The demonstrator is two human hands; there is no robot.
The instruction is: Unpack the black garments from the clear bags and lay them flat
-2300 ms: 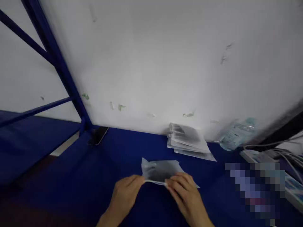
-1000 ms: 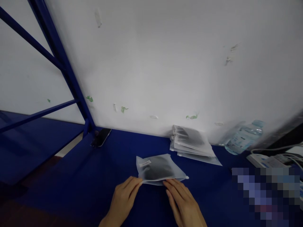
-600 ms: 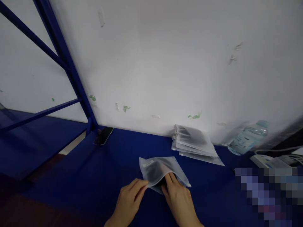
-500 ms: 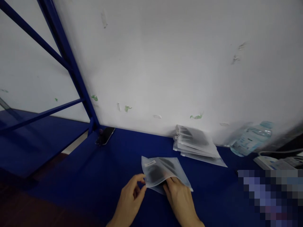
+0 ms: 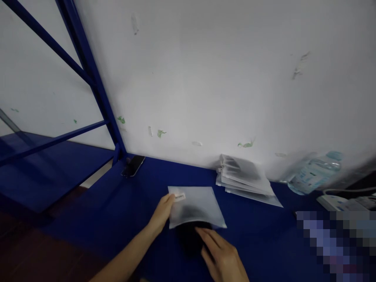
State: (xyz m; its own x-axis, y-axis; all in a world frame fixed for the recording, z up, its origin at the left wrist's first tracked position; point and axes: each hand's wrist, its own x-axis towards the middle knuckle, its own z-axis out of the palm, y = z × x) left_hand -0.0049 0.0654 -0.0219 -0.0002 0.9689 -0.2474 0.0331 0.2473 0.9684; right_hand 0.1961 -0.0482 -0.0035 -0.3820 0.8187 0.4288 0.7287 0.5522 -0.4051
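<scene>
A frosted plastic bag (image 5: 199, 201) with a small white label lies at the middle of the blue table. My left hand (image 5: 163, 213) pinches the bag's left edge beside the label. Out of the bag's near opening sticks a dark, soft-looking item (image 5: 189, 239), part of it still visible through the plastic. My right hand (image 5: 220, 250) grips this dark item at its right side, just in front of the opening; its fingertips are partly lost against the black.
Several similar filled bags (image 5: 245, 176) are stacked against the wall. A phone (image 5: 133, 166) lies at the back left, by the blue frame (image 5: 100, 94). On the right are a clear bottle (image 5: 315, 174) and a white object (image 5: 335, 203) with a cable.
The dark item has come out of the bag toward me, with my right hand drawn back and down. My left hand has moved up along the bag's left edge. The bag lies flatter.
</scene>
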